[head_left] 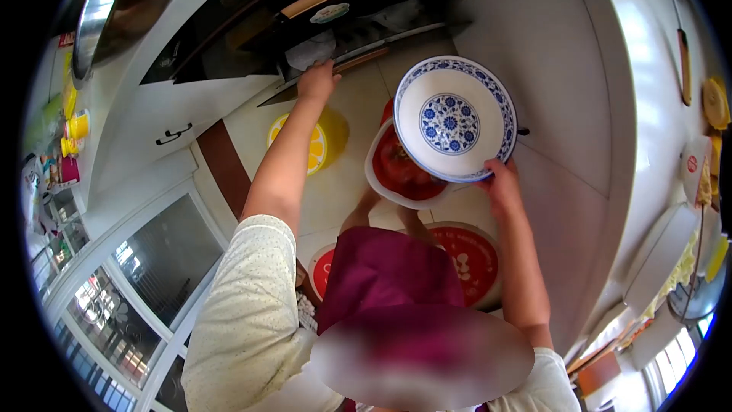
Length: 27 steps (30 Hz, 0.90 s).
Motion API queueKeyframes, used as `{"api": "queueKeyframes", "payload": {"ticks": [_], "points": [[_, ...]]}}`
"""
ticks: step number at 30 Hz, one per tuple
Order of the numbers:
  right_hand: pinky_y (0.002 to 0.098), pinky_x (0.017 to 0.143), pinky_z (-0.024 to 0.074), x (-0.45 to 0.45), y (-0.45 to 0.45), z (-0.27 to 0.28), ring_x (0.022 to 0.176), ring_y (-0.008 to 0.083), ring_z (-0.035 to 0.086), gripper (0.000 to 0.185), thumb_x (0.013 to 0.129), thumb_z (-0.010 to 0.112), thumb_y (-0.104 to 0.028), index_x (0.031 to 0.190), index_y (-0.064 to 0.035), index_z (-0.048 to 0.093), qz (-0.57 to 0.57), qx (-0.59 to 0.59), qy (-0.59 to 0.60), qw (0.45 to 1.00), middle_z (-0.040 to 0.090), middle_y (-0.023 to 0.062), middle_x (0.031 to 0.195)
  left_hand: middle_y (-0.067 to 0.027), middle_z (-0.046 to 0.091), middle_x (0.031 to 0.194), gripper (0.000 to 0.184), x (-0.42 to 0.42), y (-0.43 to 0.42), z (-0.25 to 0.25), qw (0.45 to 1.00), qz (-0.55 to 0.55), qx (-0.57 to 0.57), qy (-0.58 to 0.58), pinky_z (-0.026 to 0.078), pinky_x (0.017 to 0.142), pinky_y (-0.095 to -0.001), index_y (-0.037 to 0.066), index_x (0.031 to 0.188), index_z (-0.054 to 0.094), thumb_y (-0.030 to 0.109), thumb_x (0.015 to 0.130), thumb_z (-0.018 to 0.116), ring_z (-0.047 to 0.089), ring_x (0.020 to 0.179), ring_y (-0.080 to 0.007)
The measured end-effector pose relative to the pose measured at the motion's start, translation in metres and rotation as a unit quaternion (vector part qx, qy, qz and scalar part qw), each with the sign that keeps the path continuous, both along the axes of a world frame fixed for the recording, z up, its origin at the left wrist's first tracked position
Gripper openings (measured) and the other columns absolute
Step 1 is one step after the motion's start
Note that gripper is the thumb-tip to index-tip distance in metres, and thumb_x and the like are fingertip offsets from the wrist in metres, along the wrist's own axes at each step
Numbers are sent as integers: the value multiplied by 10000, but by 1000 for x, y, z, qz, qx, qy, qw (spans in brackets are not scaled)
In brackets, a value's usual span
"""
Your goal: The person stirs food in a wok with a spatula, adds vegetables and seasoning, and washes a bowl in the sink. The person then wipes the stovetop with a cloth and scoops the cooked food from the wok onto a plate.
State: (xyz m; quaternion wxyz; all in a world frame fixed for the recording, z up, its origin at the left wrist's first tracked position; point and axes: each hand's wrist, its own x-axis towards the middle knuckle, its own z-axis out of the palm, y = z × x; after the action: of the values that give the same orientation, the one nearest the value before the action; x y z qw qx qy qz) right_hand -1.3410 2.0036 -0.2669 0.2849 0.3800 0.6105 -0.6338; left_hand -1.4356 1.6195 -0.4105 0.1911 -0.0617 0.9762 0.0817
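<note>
My right hand [503, 185] grips the lower right rim of a large white bowl [450, 123] with a blue floral pattern inside and around its rim. The bowl is tilted so its inside faces me. It hangs above a bin with a red lining [398, 177] and partly covers it. My left hand [319, 82] reaches forward, its fingers curled over the front edge of an open dark drawer [354, 53] under the counter. Some pale, shiny items in the drawer are too dark to make out.
A yellow stool with a lemon-slice top [316, 149] stands on the tiled floor below my left forearm. A red round mat [473, 263] lies at my feet. White cabinets [549, 61] enclose the right side. A metal pan [103, 15] sits at upper left.
</note>
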Motion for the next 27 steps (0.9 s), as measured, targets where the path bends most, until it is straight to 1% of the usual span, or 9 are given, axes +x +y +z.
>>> {"api": "queueKeyframes", "payload": {"ticks": [3,7,11,13,15,16,19,22,27], "points": [[296,611,552,-21,4,-14,773,198,635,359,823,445,-115,1165,-9,478,22,6,2,1000,617,122,953,-126,621,974,217,29,25,-8,1000,-10,-5,9,490,721,-448,117,1002,601,233,818,600,612,870,-339],[275,559,565,-54,10,-38,675,228,649,317,860,436,-132,1118,42,495,46,-30,-60,997,627,160,890,-133,623,868,113,71,56,-25,996,-49,23,70,480,637,-458,93,854,593,186,792,583,615,799,-346],[275,531,566,-96,-9,-88,612,245,647,295,887,432,-161,1064,57,524,64,-28,-78,995,636,165,831,-137,619,819,71,103,85,-23,996,-50,55,52,475,610,-461,86,783,587,156,777,578,620,750,-334],[291,511,567,-123,-31,-121,614,246,643,287,903,444,-173,1051,58,528,105,-35,-54,992,635,161,836,-136,620,823,77,108,94,-17,997,-47,48,34,478,612,-463,89,788,592,164,776,582,622,745,-331],[300,501,565,-142,-56,-179,638,241,640,273,909,462,-173,1038,56,535,59,-47,-38,996,631,163,864,-127,625,840,102,117,105,-15,998,-43,32,27,490,617,-462,100,816,607,192,787,572,626,753,-325],[304,496,563,-152,-75,-190,650,238,638,267,912,471,-173,1032,55,539,38,-52,-29,997,629,165,877,-123,627,849,110,119,104,-17,998,-47,32,33,495,615,-457,99,826,609,194,793,565,627,755,-321],[311,494,558,-168,-129,-212,701,223,633,247,913,492,-157,1026,55,549,13,-22,-27,999,617,171,925,-111,627,866,125,124,91,-21,997,-48,31,47,508,606,-439,96,850,613,190,805,544,627,757,-308],[305,511,556,-176,-146,-241,740,220,632,236,923,491,-150,1030,51,553,-1,-39,-23,999,610,175,958,-104,619,862,124,124,86,-17,996,-57,28,66,514,588,-417,93,861,610,164,803,527,625,746,-294],[312,644,573,-178,-143,-269,844,235,632,299,941,512,-221,1095,36,520,-38,-99,-44,993,606,167,1007,-97,608,848,130,123,86,-16,994,-69,22,81,515,576,-407,97,867,606,141,779,521,624,749,-284]]}}
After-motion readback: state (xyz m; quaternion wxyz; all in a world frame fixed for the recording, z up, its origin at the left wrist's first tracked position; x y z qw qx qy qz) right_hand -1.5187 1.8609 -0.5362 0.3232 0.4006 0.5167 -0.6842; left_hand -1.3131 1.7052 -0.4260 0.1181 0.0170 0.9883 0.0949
